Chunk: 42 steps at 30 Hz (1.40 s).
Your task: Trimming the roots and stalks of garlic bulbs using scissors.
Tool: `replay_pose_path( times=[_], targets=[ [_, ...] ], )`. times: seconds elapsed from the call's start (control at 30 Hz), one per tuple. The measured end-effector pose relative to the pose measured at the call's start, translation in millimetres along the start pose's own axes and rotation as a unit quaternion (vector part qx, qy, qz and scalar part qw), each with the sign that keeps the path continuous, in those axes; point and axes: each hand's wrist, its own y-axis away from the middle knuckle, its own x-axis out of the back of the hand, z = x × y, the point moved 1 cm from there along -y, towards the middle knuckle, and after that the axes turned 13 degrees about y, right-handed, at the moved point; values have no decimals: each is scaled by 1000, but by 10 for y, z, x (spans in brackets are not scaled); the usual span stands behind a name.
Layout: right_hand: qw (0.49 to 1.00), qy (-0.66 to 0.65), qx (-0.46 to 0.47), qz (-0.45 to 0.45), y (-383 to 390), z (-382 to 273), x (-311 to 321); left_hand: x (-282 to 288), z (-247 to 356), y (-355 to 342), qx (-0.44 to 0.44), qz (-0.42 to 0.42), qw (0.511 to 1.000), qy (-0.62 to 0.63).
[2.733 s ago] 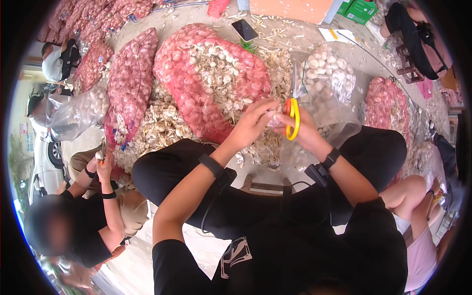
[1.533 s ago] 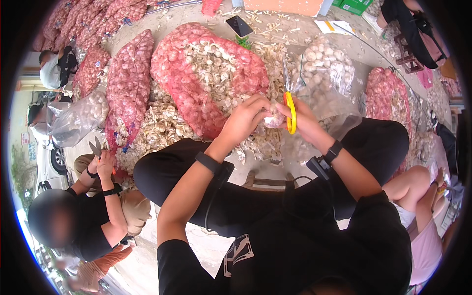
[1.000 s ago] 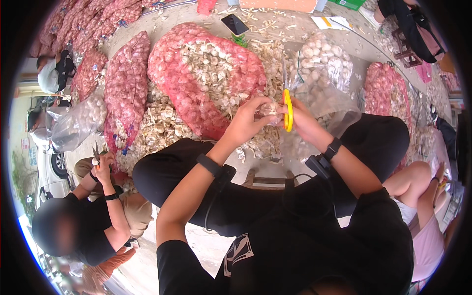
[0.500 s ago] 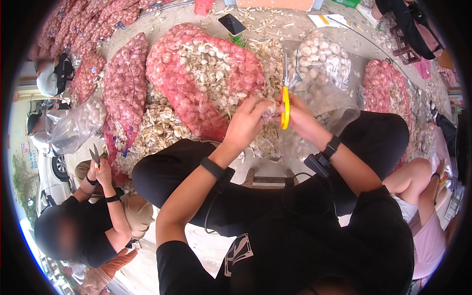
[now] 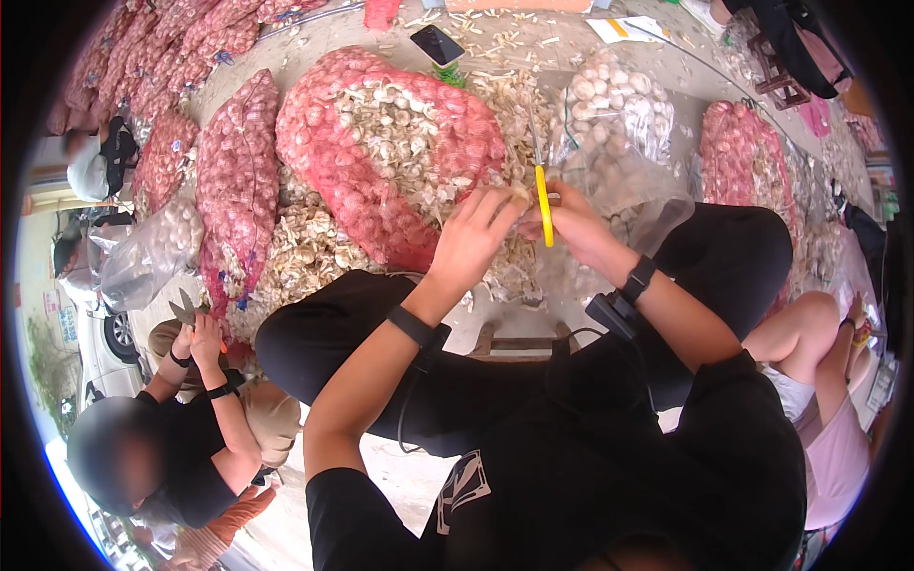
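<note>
My left hand (image 5: 473,228) is closed, fingertips pinched round a garlic bulb (image 5: 523,193) that my fingers mostly cover. Close beside it, my right hand (image 5: 577,228) grips yellow-handled scissors (image 5: 544,207), whose thin blades point away from me. Its fingertips meet those of my left hand at the bulb. Beyond my left hand lies an opened red mesh sack (image 5: 319,124) full of garlic bulbs. A clear plastic bag (image 5: 657,205) with trimmed white bulbs rests past my right hand.
Dry garlic scraps (image 5: 309,243) cover the floor around the sack. A phone (image 5: 437,44) stands on a green holder. More full mesh sacks (image 5: 238,143) lie at the left, another sack (image 5: 743,152) at the right. At the left a co-worker's hand (image 5: 205,338) holds scissors.
The scissors have turned so their handles show narrower, and the blades lean slightly more to the left. Both hands stay together at the bulb. The co-worker's hands have shifted slightly.
</note>
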Motion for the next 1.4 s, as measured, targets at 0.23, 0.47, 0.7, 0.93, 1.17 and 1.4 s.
replay_pose_path(
  times=[0.23,0.47,0.7,0.93,1.17,1.4],
  targets=[
    [999,-29,-14,-6,6,-3,25,-67,-36,22,91,28,990,102],
    [996,-85,-28,-18,-20,19,66,-101,-185,3,191,94,943,257],
    [997,-60,-29,-26,-14,-21,89,-159,-332,55,278,144,849,426],
    [999,-14,-26,-34,-1,-69,64,-165,-413,118,327,136,806,475],
    [999,36,-27,-13,25,-88,87,-143,-424,134,387,176,723,545],
    [996,82,-11,19,-34,-45,125,-145,-455,130,390,160,650,632]
  ],
)
